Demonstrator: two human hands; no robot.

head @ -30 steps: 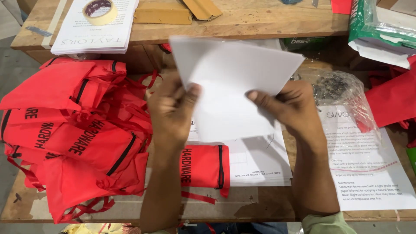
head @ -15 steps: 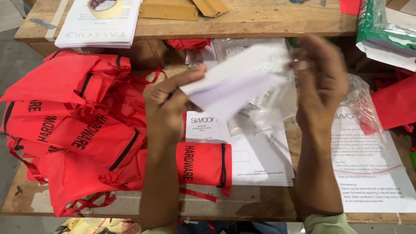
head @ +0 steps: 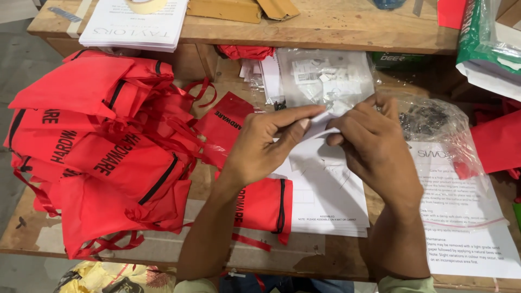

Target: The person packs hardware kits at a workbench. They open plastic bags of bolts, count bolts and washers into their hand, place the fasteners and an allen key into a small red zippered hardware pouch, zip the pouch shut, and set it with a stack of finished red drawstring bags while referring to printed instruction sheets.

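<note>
Head view, looking straight down: my left hand (head: 260, 144) and my right hand (head: 374, 144) are together in the middle of the workbench (head: 336, 24), both pinching the same folded white paper (head: 320, 127). Left thumb and fingers clamp its left end, right fingers close over its right end, so the paper sits squeezed between the two hands, held up over the stack of white instruction sheets (head: 325, 201) that lies flat near the front edge. Just under my left wrist there's a small red pouch with a black zip (head: 266, 206), touching those sheets on their left side. Over at the left edge, a big heap of red fabric bags (head: 103, 157) with black lettering, piled on one another and hanging a bit off the front. Behind my hands, a clear plastic bag with small papers inside (head: 325, 76), lying flat. By my right hand, a second clear bag holding dark small parts (head: 429, 122), resting on another printed sheet (head: 467, 217) toward the right front corner. On the raised back shelf, far left, a stack of white booklets (head: 135, 24) with a tape roll (head: 146, 4) on top
</note>
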